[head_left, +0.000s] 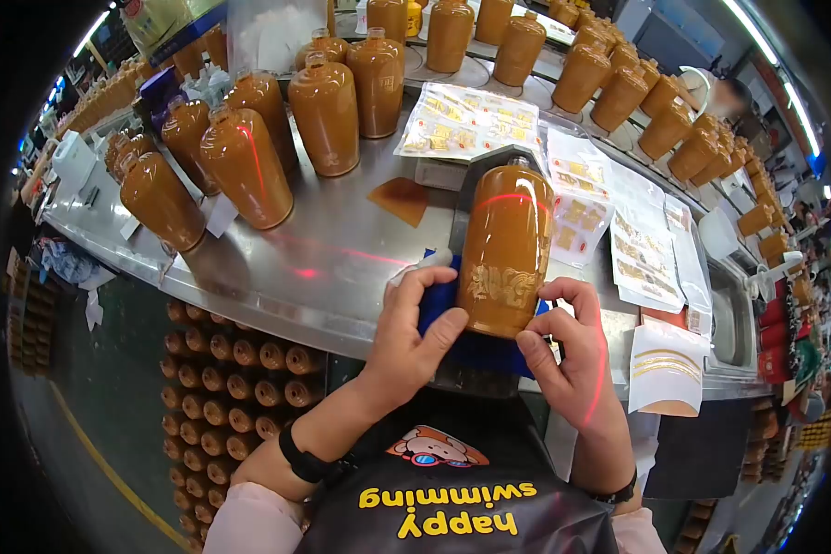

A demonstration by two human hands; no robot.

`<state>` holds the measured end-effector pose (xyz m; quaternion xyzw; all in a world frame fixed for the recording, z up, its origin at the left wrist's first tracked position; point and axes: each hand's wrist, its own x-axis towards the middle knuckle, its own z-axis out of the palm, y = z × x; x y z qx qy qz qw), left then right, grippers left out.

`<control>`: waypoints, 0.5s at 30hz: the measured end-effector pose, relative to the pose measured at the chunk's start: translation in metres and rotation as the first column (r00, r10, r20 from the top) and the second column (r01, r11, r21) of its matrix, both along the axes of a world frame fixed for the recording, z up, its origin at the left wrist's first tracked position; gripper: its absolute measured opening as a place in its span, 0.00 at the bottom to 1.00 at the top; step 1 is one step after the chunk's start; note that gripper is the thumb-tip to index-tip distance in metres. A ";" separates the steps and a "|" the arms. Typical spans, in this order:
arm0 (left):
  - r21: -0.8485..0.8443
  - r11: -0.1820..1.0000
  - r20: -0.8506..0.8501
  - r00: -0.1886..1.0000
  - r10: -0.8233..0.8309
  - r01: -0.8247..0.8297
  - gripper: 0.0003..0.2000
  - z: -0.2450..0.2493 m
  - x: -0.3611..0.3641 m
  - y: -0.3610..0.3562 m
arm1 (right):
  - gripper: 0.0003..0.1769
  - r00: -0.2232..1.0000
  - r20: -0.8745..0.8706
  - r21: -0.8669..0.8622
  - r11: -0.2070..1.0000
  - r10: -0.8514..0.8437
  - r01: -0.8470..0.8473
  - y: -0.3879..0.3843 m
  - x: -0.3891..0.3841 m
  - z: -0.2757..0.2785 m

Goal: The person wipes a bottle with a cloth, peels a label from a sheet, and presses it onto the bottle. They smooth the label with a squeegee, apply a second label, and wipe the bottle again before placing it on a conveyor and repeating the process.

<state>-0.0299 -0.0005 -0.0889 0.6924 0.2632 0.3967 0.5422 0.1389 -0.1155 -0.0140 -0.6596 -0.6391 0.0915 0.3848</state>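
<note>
A glossy brown bottle (508,235) lies tilted back on a dark cradle padded with blue cloth, its neck pointing away from me. Near its base is a gold raised-looking decal (501,284). My left hand (414,328) curls at the bottle's left side, with index fingertip and thumb against its edge. On the lower right, my right hand (572,351) has bent fingers and thumb close together at the bottle's edge by the decal. Whether a scrap of film sits between those right fingertips I cannot make out. A red laser line crosses the bottle and my right hand.
Several brown bottles (323,115) stand at the left on the metal table (342,268). Decal sheets (471,120) lie behind and right of the cradle. A conveyor with more bottles (582,78) curves past the back. A sink (731,314) is at right; racked bottles (217,379) stand below.
</note>
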 end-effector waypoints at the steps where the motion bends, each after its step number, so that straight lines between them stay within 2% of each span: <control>1: 0.029 1.000 -0.034 0.999 -0.009 0.010 0.21 0.003 0.002 -0.001 | 0.06 1.000 -0.010 -0.003 1.000 -0.003 0.003 0.000 0.000 0.000; 2: -0.027 0.998 -0.034 0.998 -0.048 0.047 0.27 -0.001 0.003 0.001 | 0.06 1.000 -0.020 -0.006 1.000 -0.006 0.006 0.000 0.000 -0.001; 5: 0.049 0.998 0.001 1.000 -0.025 0.025 0.28 -0.003 0.007 0.002 | 0.06 0.999 -0.042 0.000 1.000 -0.010 0.010 0.000 0.001 -0.004; 15: 0.106 0.994 0.006 1.000 -0.007 0.006 0.29 -0.004 0.012 0.001 | 0.06 0.991 -0.122 -0.058 0.997 -0.050 0.043 -0.004 0.004 -0.007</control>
